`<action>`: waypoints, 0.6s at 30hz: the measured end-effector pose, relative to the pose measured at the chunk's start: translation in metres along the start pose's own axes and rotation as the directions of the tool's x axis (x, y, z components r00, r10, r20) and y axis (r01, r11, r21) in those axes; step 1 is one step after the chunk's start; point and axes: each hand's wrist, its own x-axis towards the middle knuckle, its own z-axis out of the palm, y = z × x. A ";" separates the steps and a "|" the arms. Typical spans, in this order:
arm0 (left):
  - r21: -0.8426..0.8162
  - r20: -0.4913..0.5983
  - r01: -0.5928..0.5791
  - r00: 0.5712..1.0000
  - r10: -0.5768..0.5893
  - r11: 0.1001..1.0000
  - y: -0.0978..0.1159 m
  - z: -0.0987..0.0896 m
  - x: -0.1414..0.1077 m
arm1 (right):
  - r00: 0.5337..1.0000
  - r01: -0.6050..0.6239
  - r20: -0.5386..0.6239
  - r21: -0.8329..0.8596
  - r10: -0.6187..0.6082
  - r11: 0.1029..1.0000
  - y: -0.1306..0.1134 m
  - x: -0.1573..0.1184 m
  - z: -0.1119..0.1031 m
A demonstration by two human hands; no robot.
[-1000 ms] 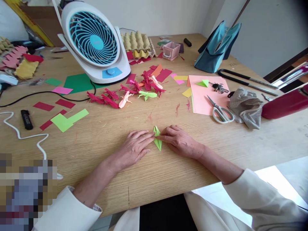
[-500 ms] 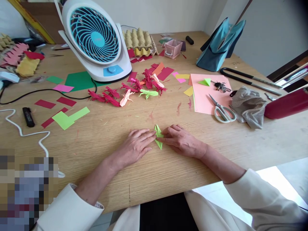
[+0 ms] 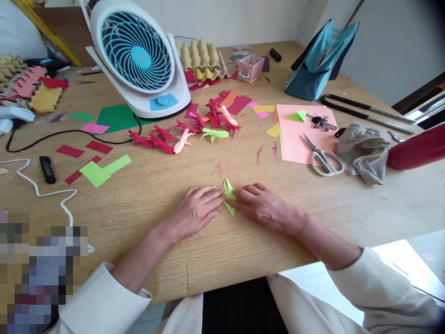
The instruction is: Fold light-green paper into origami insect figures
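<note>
A small lime-green folded paper, pointed at both ends, lies on the table between my two hands. My left hand rests flat with its fingers stretched out, and its fingertips press on the paper's left edge. From the other side my right hand has its fingers bent in, the index fingertip on the paper's lower middle. Its thumb is mostly hidden. Beyond the hands stand several folded paper figures, among them a green one, a pale pink one and red ones.
A white fan stands at the back left. To the right are scissors on pink paper, keys, a grey cloth and a red bottle. Green scraps, a black marker and a white cable lie left.
The back of my right hand has shifted slightly right, with its fingers drawn in a little more at the paper. My left hand and the paper stay in place. The view has turned slightly.
</note>
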 end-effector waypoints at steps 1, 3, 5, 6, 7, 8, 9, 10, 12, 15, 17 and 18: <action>0.005 0.000 -0.001 1.000 0.001 1.000 0.000 0.000 0.000 | 1.000 0.002 0.004 0.000 -0.002 1.000 0.000 -0.001 0.000; 0.011 0.002 -0.003 1.000 0.003 1.000 0.000 0.001 0.000 | 1.000 0.007 0.001 0.010 -0.007 1.000 -0.001 -0.002 0.001; 0.011 0.005 -0.004 1.000 0.004 1.000 0.000 0.000 0.000 | 1.000 0.009 -0.010 0.015 -0.009 1.000 -0.001 -0.003 0.003; 0.009 0.009 -0.004 1.000 0.004 1.000 0.000 0.000 0.000 | 1.000 0.009 -0.010 0.011 -0.009 1.000 -0.001 -0.004 0.004; 0.008 0.012 -0.003 1.000 0.003 1.000 0.000 0.000 0.000 | 1.000 0.009 -0.006 0.004 -0.009 1.000 -0.002 -0.004 0.005; 0.007 0.014 -0.001 1.000 0.001 1.000 0.000 0.000 0.000 | 1.000 0.009 0.001 -0.005 -0.009 1.000 -0.002 -0.005 0.006; 0.007 0.016 0.000 1.000 0.000 1.000 0.000 0.000 0.000 | 1.000 0.008 0.008 -0.014 -0.008 1.000 -0.002 -0.005 0.006; 0.006 0.018 0.002 1.000 -0.002 1.000 0.000 0.000 0.000 | 1.000 0.006 0.014 -0.020 -0.006 1.000 -0.003 -0.005 0.007; 0.006 0.017 0.003 1.000 -0.003 1.000 0.000 0.000 0.000 | 1.000 0.005 0.016 -0.028 -0.004 1.000 -0.003 -0.004 0.006; 0.009 0.008 -0.003 1.000 0.003 1.000 0.000 0.001 -0.001 | 1.000 0.005 0.021 -0.038 -0.004 0.999 -0.004 -0.004 0.005; 0.011 -0.002 -0.007 1.000 0.007 1.000 0.000 0.002 -0.001 | 1.000 0.006 0.024 -0.044 -0.005 0.999 -0.004 -0.004 0.004; 0.012 -0.005 -0.009 1.000 0.009 1.000 -0.001 0.002 -0.001 | 1.000 0.008 0.024 -0.045 -0.007 0.999 -0.005 -0.004 0.003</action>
